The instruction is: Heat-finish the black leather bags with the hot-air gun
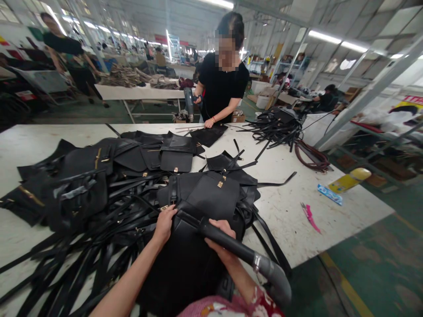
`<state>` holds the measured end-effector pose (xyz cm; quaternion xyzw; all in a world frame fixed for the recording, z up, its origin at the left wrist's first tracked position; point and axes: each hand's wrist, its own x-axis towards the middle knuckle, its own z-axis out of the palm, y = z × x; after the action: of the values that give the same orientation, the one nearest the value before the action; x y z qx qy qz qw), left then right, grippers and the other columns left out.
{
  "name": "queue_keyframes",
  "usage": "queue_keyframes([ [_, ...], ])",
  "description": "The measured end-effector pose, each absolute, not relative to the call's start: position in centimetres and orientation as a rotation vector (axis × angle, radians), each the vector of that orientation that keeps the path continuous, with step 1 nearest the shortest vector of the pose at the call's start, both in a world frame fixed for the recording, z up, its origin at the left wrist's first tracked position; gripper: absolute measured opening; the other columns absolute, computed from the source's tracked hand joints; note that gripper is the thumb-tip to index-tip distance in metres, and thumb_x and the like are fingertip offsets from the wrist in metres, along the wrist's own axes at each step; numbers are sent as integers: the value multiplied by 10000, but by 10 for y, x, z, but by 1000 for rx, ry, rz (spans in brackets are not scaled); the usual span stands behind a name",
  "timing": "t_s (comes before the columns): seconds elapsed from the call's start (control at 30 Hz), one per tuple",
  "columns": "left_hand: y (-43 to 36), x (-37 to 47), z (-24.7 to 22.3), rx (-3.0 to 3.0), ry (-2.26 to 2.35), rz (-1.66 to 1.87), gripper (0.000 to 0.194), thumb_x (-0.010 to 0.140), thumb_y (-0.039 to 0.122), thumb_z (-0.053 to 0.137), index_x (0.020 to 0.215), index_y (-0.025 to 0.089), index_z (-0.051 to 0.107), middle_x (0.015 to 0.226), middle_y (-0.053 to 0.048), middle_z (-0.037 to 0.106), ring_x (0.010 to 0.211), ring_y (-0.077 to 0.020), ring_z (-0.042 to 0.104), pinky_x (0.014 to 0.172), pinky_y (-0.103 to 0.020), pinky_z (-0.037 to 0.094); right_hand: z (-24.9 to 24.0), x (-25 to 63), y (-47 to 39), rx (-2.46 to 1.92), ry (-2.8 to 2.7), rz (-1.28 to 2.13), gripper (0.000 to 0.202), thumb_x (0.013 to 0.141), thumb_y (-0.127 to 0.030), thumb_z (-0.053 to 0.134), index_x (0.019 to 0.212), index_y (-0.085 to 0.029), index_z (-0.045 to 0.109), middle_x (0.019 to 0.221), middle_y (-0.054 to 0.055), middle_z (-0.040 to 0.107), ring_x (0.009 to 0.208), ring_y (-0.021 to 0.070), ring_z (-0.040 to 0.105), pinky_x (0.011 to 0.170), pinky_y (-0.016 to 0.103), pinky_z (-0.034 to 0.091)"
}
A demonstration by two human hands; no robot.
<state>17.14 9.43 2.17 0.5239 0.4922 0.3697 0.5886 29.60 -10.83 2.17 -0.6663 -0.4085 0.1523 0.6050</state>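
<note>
A black leather bag piece [201, 193] with a gold clasp lies in front of me on top of a heap of black bags and straps. My left hand [164, 225] presses down on its near edge beside a strap buckle. My right hand [222, 240] grips a long black and grey tool [244, 253], a heat-gun-like barrel that points left across the bag. The tool's grey end reaches back toward my body at the lower right.
The white worktable [297, 207] carries piles of black bags [82, 185], loose straps [277, 125], pink snips [309, 215] and a blue packet [329, 194]. Across it a person in black [223, 83] holds a heat gun over a leather piece. The table edge drops to green floor at right.
</note>
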Motion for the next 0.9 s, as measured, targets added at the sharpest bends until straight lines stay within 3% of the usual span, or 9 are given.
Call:
queue_keyframes([
  [0.17, 87, 166, 29, 1051, 994, 746, 332, 493, 185, 677, 814, 130, 743, 848, -89, 738, 937, -294, 645, 898, -385, 454, 39, 293, -37, -1590, -1049, 332, 381, 641, -250, 757, 1013, -272, 678, 960, 1, 680, 937, 207, 600, 880, 316, 477],
  [0.37, 84, 159, 25, 832, 966, 711, 302, 499, 98, 633, 791, 117, 705, 788, -96, 733, 854, -271, 680, 827, -388, 503, 40, 279, 26, -1705, -1114, 332, 207, 678, -271, 739, 874, -259, 671, 892, -9, 672, 882, 208, 583, 852, 321, 461],
  [0.53, 84, 155, 30, 795, 896, 698, 293, 519, 103, 643, 803, 110, 714, 792, -94, 738, 832, -275, 689, 820, -385, 511, 42, 274, 13, -1607, -1080, 300, 225, 724, -323, 706, 935, -263, 656, 919, -13, 665, 899, 199, 592, 871, 313, 460],
  [0.73, 82, 151, 33, 801, 903, 689, 199, 524, 106, 635, 702, 121, 723, 717, -85, 740, 817, -267, 687, 813, -348, 502, 38, 275, -6, -1727, -1107, 323, 248, 689, -275, 715, 932, -263, 667, 898, 0, 674, 905, 233, 596, 876, 364, 455],
  [0.9, 75, 149, 45, 931, 903, 568, 266, 529, 158, 746, 793, 131, 732, 786, -67, 748, 753, -228, 682, 744, -311, 504, 32, 290, 24, -1726, -937, 285, 192, 704, -328, 691, 876, -247, 670, 920, 6, 673, 935, 226, 590, 934, 365, 442],
])
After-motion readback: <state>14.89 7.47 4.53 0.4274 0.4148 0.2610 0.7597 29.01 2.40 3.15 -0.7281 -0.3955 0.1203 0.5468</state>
